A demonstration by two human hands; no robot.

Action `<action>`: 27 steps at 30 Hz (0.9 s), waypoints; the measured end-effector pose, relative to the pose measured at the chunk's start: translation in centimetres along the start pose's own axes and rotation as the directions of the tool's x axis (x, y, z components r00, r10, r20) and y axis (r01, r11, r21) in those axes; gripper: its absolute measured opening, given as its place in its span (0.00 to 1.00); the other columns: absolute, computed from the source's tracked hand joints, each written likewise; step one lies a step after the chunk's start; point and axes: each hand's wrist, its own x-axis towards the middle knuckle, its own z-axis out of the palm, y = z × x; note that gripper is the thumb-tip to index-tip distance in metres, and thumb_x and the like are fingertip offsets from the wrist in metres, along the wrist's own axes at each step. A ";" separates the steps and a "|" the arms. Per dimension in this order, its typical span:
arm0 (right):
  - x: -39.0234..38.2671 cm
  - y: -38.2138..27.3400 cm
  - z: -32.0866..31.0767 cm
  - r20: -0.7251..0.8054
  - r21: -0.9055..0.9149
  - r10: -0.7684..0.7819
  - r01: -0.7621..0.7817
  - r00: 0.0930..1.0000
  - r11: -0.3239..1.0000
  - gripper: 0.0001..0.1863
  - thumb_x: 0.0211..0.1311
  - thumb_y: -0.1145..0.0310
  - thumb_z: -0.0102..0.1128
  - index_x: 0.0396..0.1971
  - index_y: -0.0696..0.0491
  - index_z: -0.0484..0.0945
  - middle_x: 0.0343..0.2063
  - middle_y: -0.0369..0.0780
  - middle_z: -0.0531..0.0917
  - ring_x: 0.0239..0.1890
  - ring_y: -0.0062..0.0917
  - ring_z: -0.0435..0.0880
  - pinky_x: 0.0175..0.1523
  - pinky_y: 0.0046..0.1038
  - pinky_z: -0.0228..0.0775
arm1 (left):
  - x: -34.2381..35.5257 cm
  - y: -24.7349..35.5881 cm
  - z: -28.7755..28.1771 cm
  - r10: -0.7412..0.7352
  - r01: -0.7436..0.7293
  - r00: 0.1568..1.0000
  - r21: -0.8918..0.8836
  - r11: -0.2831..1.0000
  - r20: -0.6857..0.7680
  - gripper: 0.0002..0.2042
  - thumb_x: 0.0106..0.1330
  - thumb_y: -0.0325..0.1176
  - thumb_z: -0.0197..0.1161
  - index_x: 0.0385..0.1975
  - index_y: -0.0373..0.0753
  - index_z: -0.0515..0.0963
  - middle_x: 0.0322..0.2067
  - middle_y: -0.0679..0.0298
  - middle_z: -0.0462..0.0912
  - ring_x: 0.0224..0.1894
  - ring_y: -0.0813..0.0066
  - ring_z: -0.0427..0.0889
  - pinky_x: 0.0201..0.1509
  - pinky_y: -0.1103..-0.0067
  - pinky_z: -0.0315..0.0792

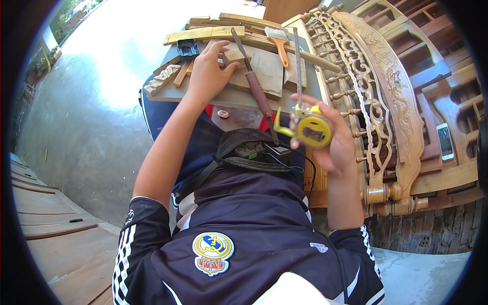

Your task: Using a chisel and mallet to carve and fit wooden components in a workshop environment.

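Note:
My left hand [208, 71] is over the work board, its thumb and fingers curled round the end of a small wooden block [238, 57]. In my right hand [335, 134] is a yellow tape measure [314, 129], held up in front of my lap and slightly blurred. Its metal blade [298, 66] is drawn out, reaching away past a paintbrush [278, 43] with an orange handle. Between my hands a long tool with a narrow dark blade and brown handle [259, 94] lies slantwise across the board's near edge.
Wooden strips [203, 34], a dark blue plastic piece [188, 49] and a carved wood piece [162, 80] lie on the board [178, 94]. Carved wooden furniture [401, 91] stands close on the right, with a phone [445, 141] on it. A mesh pouch [246, 147] rests at my lap.

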 end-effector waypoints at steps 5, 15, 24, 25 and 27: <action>1.4 3.5 3.9 0.167 0.368 0.280 -0.323 0.946 0.872 0.31 0.76 0.48 0.40 0.58 0.63 0.71 0.43 0.49 0.81 0.49 0.41 0.83 0.60 0.47 0.76 | -0.5 -0.2 0.1 0.066 -0.064 0.998 0.069 0.996 -0.024 0.26 0.59 0.34 0.74 0.58 0.39 0.76 0.45 0.52 0.86 0.49 0.61 0.87 0.48 0.70 0.82; 6.7 5.1 12.9 0.131 0.493 0.252 -0.284 0.959 0.822 0.28 0.75 0.46 0.46 0.53 0.60 0.69 0.43 0.49 0.78 0.51 0.44 0.83 0.58 0.51 0.79 | -1.9 -0.5 0.2 0.186 -0.192 0.979 -0.066 0.979 -0.088 0.25 0.64 0.34 0.69 0.60 0.39 0.72 0.39 0.51 0.88 0.41 0.58 0.89 0.42 0.70 0.81; 11.5 6.7 15.9 -0.012 0.519 0.028 -0.018 1.000 0.854 0.34 0.71 0.40 0.53 0.63 0.51 0.60 0.53 0.48 0.72 0.54 0.40 0.80 0.44 0.47 0.87 | -2.1 8.2 -5.1 0.164 -0.656 0.753 0.708 0.260 0.637 0.22 0.75 0.34 0.53 0.68 0.47 0.67 0.54 0.59 0.83 0.58 0.64 0.80 0.63 0.71 0.71; 12.0 7.2 16.3 -0.100 0.523 0.010 0.044 0.995 0.851 0.36 0.71 0.41 0.54 0.67 0.48 0.56 0.57 0.49 0.70 0.57 0.41 0.79 0.44 0.48 0.87 | -2.4 9.6 -5.6 0.089 -0.697 0.717 0.709 0.107 0.691 0.22 0.76 0.34 0.51 0.69 0.48 0.66 0.56 0.60 0.82 0.60 0.65 0.79 0.65 0.71 0.69; 13.2 7.6 17.0 -0.095 0.522 0.033 0.022 0.995 0.853 0.38 0.71 0.42 0.55 0.70 0.45 0.49 0.60 0.49 0.66 0.59 0.43 0.76 0.45 0.50 0.87 | -2.2 10.6 -5.9 0.000 -0.732 0.681 0.680 -0.054 0.733 0.22 0.78 0.34 0.49 0.70 0.49 0.66 0.57 0.61 0.81 0.62 0.66 0.78 0.68 0.71 0.68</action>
